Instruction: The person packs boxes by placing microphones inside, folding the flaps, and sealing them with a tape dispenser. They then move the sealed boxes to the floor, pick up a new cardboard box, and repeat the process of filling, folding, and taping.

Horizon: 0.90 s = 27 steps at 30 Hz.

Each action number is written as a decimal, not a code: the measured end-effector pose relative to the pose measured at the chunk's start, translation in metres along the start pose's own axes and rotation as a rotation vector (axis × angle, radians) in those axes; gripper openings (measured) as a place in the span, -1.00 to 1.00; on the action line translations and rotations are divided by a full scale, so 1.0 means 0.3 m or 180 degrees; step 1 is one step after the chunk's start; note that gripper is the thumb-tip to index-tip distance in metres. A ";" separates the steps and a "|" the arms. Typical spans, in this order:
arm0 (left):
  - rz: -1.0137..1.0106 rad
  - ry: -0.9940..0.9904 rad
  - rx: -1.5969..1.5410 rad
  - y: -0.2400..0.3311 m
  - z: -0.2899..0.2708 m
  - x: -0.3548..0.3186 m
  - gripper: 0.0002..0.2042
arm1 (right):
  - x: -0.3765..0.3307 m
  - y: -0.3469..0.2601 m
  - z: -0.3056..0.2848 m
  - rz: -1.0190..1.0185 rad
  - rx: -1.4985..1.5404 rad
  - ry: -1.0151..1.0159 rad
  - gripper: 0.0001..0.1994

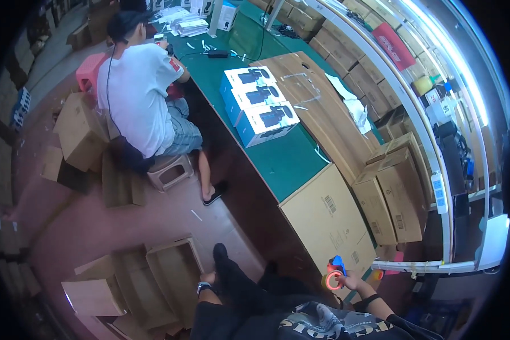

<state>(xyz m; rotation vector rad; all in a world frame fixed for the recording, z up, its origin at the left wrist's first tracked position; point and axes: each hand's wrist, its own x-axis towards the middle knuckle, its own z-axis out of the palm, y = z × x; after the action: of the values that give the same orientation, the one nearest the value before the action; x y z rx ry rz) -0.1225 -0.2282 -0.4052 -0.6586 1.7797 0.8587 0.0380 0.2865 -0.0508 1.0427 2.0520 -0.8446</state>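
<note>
My right hand [351, 281] is closed around a tape dispenser [338, 264] with a blue head and an orange-red ring, above the near end of the table. Beneath it lies a large flat-topped cardboard carton [328, 212] with printed labels. Low at my left side, my left hand [208, 278] is closed at the edge of an open cardboard box [173, 266]; its fingertips are partly hidden. The inside of that box faces up. More open boxes [96, 289] stand against it on the floor.
A co-worker [139, 96] sits on a stool [171, 171] at the green table [283, 170]. White-and-blue product boxes [266, 116] stand there beside a brown cardboard sheet [311, 96]. Stacked cartons [394, 195] and a white metal frame [436, 164] border the right side.
</note>
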 end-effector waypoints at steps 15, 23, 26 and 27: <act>0.0060 0.0084 0.1242 -0.157 0.291 -0.082 -0.35 | 0.090 0.696 -0.075 0.0285 0.0320 0.0226 -0.60; -0.0139 0.1691 0.0906 -0.215 0.373 -0.168 -0.62 | 0.237 0.889 -0.124 0.0117 -0.0092 0.0422 -0.61; 0.0478 0.2522 0.0789 -0.254 0.356 -0.359 -0.77 | 0.140 0.865 -0.143 -0.0019 0.0267 0.0628 -0.62; 0.0494 0.2639 0.0821 -0.250 0.339 -0.435 -0.77 | 0.141 0.839 -0.176 -0.0097 0.0352 0.0589 -0.62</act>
<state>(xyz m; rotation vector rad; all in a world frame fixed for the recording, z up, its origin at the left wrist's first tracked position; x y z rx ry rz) 0.0352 -0.1859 -0.3255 -0.7714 2.6576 0.4500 0.2185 0.4633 -0.1150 1.1914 2.2002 -0.9155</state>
